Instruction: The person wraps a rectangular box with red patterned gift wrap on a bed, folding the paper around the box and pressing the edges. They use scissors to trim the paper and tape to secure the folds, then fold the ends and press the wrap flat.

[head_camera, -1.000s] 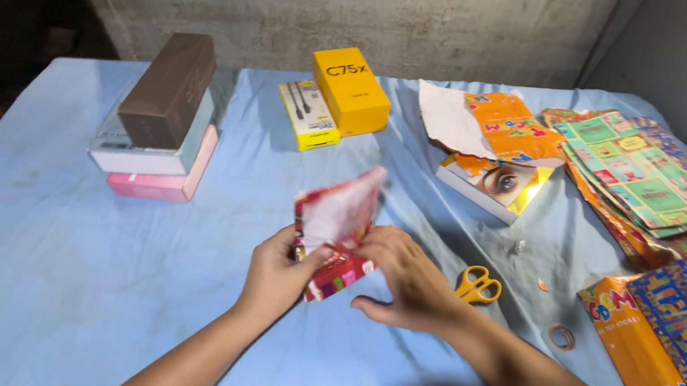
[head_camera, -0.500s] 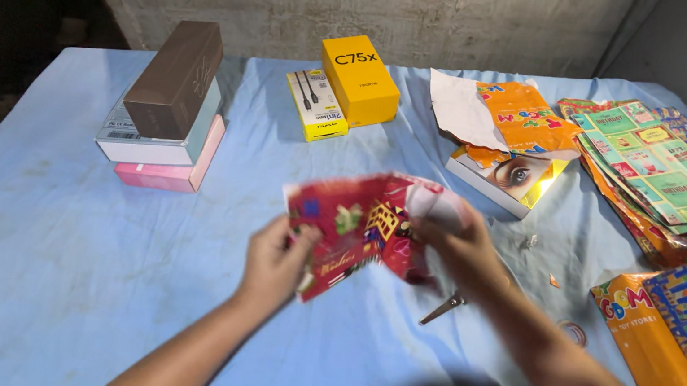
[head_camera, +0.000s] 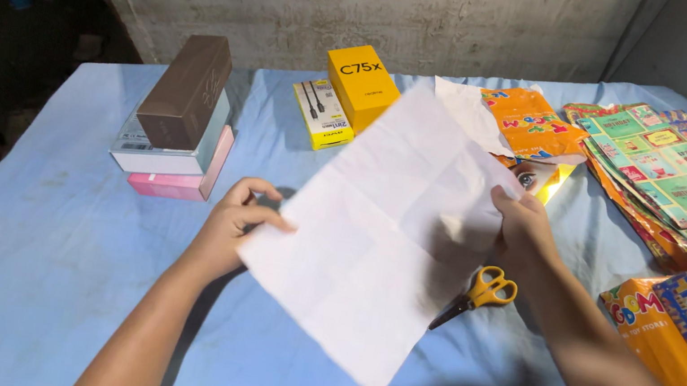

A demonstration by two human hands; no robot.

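I hold a sheet of wrapping paper (head_camera: pixel 374 234) spread out above the blue-covered table (head_camera: pixel 33 265), its creased white back facing me. My left hand (head_camera: pixel 234 227) pinches the sheet's left edge. My right hand (head_camera: pixel 523 234) grips its right edge. Yellow-handled scissors (head_camera: pixel 478 293) lie on the cloth just below my right hand, partly hidden behind the sheet.
A brown box (head_camera: pixel 186 92) tops a white box and a pink box at the left. Two yellow boxes (head_camera: pixel 359 86) stand at the back. Orange wrapping paper (head_camera: pixel 531 121) covers a box with an eye picture. Stacks of colourful wrapping sheets (head_camera: pixel 673 174) fill the right side.
The folded red wrapping paper has been opened out into a full sheet, white side toward me. My hands moved apart to its left and right edges.
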